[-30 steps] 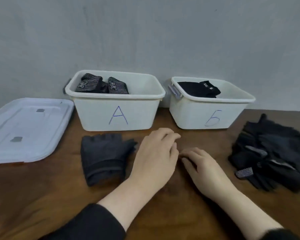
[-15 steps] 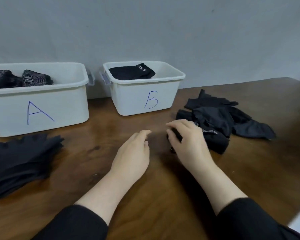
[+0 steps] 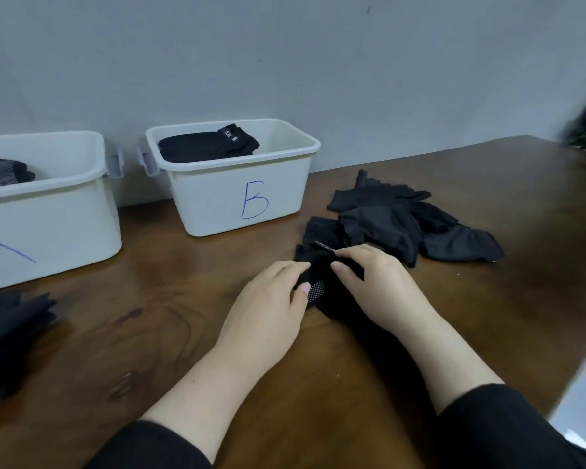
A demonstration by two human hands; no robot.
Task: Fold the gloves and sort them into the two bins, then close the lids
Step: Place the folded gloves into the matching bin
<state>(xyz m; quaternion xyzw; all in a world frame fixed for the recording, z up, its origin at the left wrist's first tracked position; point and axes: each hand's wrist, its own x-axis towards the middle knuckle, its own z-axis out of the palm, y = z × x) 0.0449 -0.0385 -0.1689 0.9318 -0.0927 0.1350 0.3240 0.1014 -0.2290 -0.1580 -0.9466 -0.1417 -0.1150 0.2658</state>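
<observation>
A heap of black gloves (image 3: 403, 225) lies on the wooden table (image 3: 170, 319) to the right of bin B (image 3: 217, 211). At the heap's near edge my left hand (image 3: 268, 309) and my right hand (image 3: 376, 286) both pinch one black glove with a dotted palm (image 3: 318, 286). Bin B holds a folded black glove (image 3: 207, 147). Bin A (image 3: 55, 225) at the left holds patterned grey gloves (image 3: 4, 170). Neither white bin has a lid on it.
A dark glove (image 3: 7, 333) lies flat on the table at the far left, in front of bin A. A pale, blurred object (image 3: 582, 394) shows at the lower right edge. A grey wall stands behind the bins.
My view has swung right, away from the lid and bin A. Both hands moved from the bare table to the glove heap and took hold of a dotted glove.
</observation>
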